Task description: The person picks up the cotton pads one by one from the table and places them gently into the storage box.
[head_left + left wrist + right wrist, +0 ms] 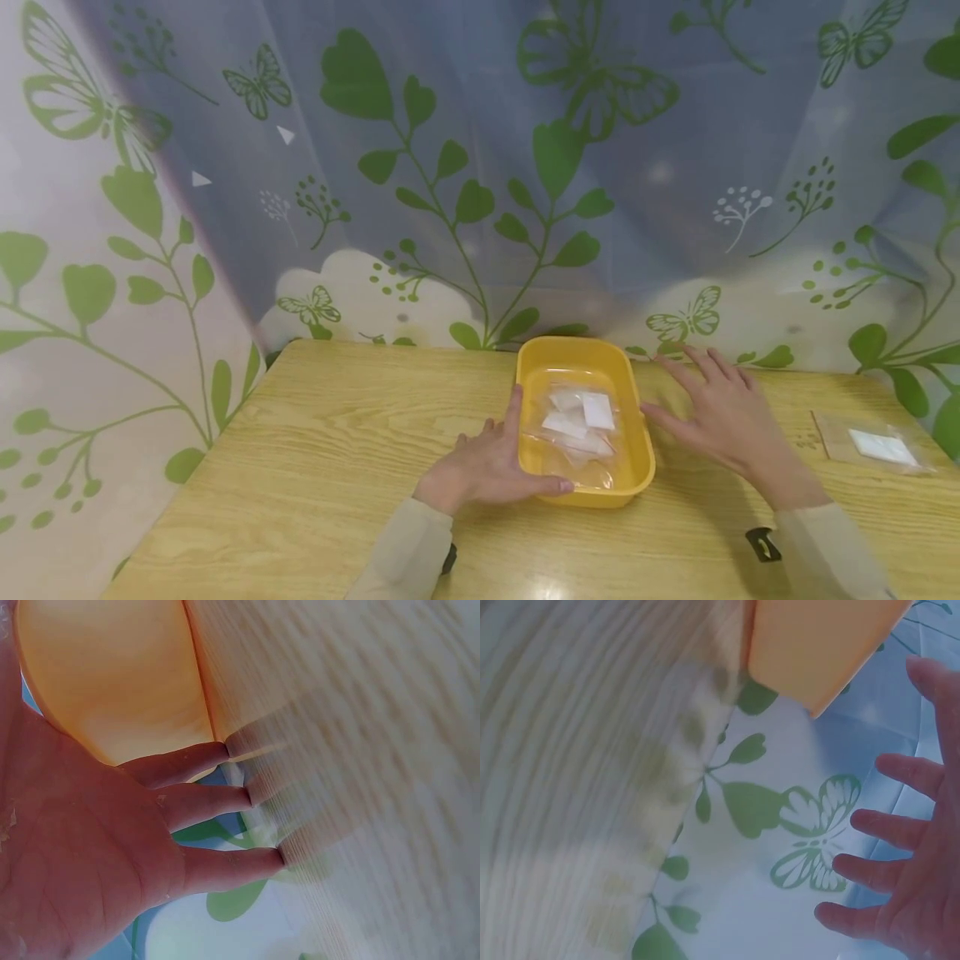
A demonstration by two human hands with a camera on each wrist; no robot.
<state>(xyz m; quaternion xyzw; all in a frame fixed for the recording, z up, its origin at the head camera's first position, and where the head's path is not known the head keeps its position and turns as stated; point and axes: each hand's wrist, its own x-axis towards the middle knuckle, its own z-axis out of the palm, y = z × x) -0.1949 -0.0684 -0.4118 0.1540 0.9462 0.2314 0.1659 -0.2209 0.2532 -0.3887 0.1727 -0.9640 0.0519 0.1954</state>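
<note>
A yellow plastic bin (641,467) stands on the wooden table and holds several clear bags (564,422) with white packets inside. My left hand (483,467) is at its near left corner, thumb lying across the near rim and index finger along the left wall. In the left wrist view, the straight fingers (217,868) reach down to the tabletop beside the bin. On the other side, my right hand (723,417) hovers with spread fingers and holds nothing; its thumb comes close to the bin's right rim.
At the right of the table (337,467) lies another clear bag (873,446) with a white packet in it. Behind the table's back edge hangs a curtain (465,108) printed with leaves and butterflies.
</note>
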